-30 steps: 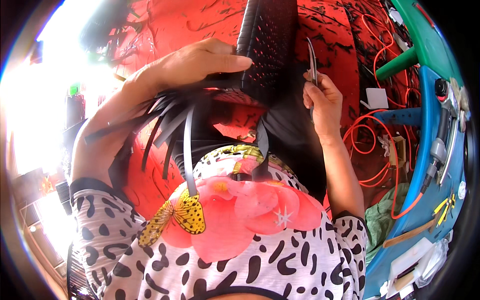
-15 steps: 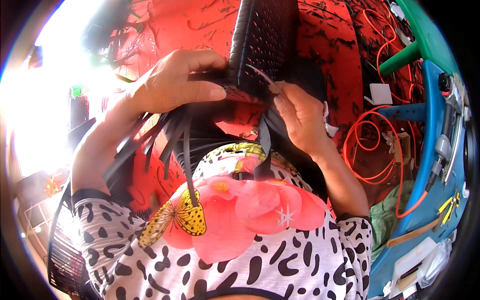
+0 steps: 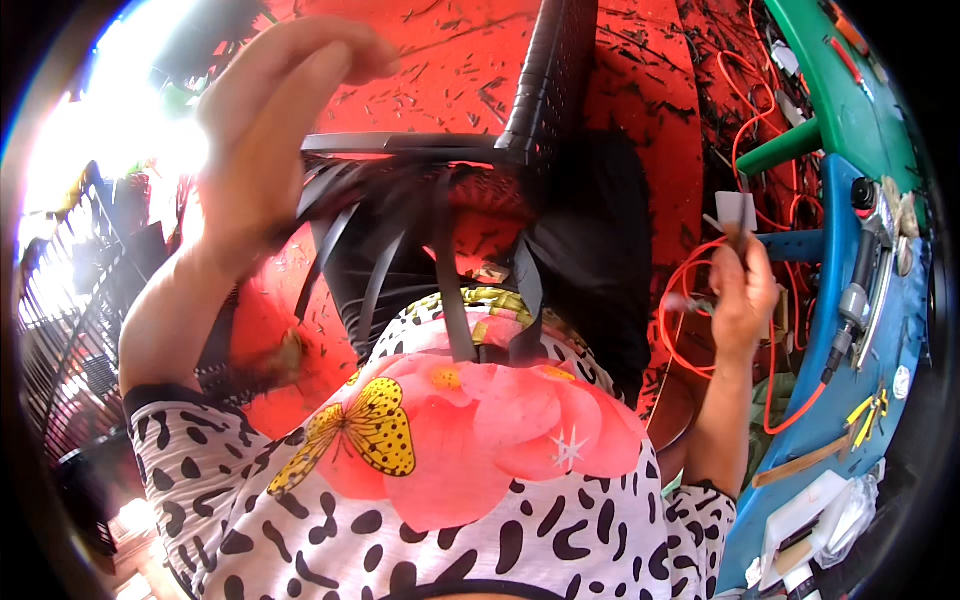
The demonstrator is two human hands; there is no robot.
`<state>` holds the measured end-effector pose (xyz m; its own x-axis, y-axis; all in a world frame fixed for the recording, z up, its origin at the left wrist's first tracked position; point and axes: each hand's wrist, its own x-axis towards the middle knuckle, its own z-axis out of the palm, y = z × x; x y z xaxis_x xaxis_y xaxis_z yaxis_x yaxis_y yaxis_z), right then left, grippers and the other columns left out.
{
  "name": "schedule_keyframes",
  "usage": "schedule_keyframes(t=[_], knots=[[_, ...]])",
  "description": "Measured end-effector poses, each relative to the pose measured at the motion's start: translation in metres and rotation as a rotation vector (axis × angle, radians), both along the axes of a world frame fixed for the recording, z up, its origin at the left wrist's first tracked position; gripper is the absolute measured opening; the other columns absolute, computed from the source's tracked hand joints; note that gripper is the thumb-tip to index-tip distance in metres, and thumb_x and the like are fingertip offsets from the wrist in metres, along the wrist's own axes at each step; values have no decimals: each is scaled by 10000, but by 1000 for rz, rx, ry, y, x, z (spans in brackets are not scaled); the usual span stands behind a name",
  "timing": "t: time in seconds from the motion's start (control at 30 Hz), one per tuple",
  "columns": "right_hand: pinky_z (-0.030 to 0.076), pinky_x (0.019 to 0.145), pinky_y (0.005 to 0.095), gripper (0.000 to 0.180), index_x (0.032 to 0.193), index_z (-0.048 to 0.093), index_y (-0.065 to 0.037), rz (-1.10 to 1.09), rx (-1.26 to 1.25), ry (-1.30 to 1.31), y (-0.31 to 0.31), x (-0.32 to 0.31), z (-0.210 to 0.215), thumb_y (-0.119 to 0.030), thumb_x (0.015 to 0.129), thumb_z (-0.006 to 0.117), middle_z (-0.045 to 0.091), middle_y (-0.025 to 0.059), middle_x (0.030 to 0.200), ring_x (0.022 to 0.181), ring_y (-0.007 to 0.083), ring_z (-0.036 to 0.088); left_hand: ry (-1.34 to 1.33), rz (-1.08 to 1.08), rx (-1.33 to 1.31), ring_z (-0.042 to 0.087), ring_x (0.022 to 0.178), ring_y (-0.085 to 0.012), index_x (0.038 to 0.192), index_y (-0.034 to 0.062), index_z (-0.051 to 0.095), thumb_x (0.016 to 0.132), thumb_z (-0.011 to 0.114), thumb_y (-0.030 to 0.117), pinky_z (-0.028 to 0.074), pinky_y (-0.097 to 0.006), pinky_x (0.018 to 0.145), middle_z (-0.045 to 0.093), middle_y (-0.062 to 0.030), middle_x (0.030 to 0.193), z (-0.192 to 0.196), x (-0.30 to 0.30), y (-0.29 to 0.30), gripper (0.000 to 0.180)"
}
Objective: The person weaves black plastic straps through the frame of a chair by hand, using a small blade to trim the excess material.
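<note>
A black woven plastic piece (image 3: 545, 90) rises in front of me, and its loose black strips (image 3: 450, 270) hang down over my lap. My left hand (image 3: 265, 150) is raised at the piece's left edge and grips the strips there, with the fingertips lifted above them. Off to the right, my right hand (image 3: 740, 295) is away from the weave, closed on a thin dark tool (image 3: 741, 238) that sticks up out of the fist. It is close to a loop of orange cord (image 3: 690, 270).
A blue bench (image 3: 850, 400) with hand tools and a green bench (image 3: 850, 100) stand at the right. The red floor (image 3: 440, 60) is strewn with black offcuts. Black grid panels (image 3: 70, 330) lean at the left, in strong glare.
My right hand left the weave and swung out to the right with the tool. My left hand lifted the piece's edge higher, and the piece now lies closer to me.
</note>
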<state>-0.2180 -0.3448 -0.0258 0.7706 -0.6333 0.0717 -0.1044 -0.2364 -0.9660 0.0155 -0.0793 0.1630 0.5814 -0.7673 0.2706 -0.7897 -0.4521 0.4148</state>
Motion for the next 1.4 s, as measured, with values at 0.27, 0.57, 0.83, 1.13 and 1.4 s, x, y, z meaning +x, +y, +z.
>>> schedule_keyframes(t=[0.27,0.57,0.83,1.13,1.4], knots=[[401,518,310,279,1082,600,-71,-458,-696,570,-161,-86,48,-258,906,493,609,64,756,574,156,521,-237,-1099,-393,599,684,-234,701,66,572,740,560,92,531,-389,650,585,-83,772,-21,-90,18,48],[428,914,446,487,1249,500,-46,-512,-1034,1328,-252,-139,32,-276,822,545,556,216,1173,1080,392,527,-186,-886,-555,635,765,-258,680,47,574,736,565,71,541,-376,684,591,-77,804,-18,-87,33,61],[480,809,292,256,1034,622,-37,315,-684,-45,4,58,103,-53,781,650,634,90,1015,928,188,609,883,-144,-560,588,785,-182,901,-22,613,869,472,94,453,-267,745,621,-66,861,18,59,26,186],[468,732,356,249,845,614,-53,621,-951,-363,81,141,106,-76,616,708,587,63,864,822,256,551,653,76,98,644,733,-187,986,1,625,877,566,186,545,-287,658,659,-130,857,-6,105,-7,223],[446,702,346,210,742,559,-43,778,-606,-269,72,138,112,54,580,651,569,79,816,803,271,546,682,-479,333,602,761,-168,935,-21,600,750,624,87,471,-301,678,617,-106,795,-46,34,-28,216]])
